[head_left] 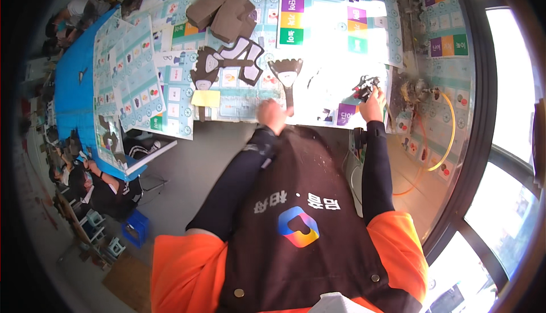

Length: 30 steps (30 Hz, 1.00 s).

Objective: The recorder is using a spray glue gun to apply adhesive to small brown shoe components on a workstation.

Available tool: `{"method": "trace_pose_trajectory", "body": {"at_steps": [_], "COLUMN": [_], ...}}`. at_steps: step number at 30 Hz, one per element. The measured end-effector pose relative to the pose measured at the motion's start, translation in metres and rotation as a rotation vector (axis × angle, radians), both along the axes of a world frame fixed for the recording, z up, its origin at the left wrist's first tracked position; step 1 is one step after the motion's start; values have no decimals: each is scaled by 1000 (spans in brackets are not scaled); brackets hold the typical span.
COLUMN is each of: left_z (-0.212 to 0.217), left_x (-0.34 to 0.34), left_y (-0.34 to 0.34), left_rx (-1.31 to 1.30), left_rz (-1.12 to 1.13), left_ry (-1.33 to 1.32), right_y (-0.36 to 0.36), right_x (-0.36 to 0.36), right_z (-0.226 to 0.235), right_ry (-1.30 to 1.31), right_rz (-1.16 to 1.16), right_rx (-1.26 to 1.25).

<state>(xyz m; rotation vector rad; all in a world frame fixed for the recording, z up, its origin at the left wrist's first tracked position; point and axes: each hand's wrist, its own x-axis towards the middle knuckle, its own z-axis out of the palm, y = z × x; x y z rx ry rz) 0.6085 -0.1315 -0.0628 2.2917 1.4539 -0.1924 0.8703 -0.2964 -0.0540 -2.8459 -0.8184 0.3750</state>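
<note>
My left hand (pixel 273 115), somewhat blurred, is at the table's near edge with its fingers closed on the narrow lower end of a dark cut-out piece (pixel 288 88). That piece lies flat, with a scalloped wide top and a pale middle. Farther right, the fingers of my right hand (pixel 372 106) close on a small black object (pixel 367 87) with red bits; glare and its small size hide its kind. Left of the held piece lie more dark cut-outs with pale patches (pixel 213 65) and an angular dark-edged piece (pixel 250 60). A yellow paper slip (pixel 206 98) sits close by.
Brown flat pieces (pixel 219 8) are stacked at the back. Printed sheets (pixel 239 94) cover the table, with strong sunlight on its right part. A yellow hose (pixel 452 125) loops at the right. A blue-covered table (pixel 79 91) and people (pixel 108 185) are at the left.
</note>
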Motion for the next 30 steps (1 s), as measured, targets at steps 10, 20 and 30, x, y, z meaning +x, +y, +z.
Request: {"method": "trace_pose_trajectory", "body": {"at_steps": [10, 20, 30], "left_z": [-66, 108, 222], "left_x": [31, -25, -200], "left_y": [-22, 105, 409], "left_rx": [-323, -319, -606], "left_rz": [91, -782, -632], "left_ry": [72, -43, -157], "right_y": [-100, -127, -75], "right_x": [-6, -39, -138], "right_z": [15, -8, -18], "right_ry": [-85, 153, 6], "right_rz": [-69, -287, -178], "right_rx": [278, 289, 126]}}
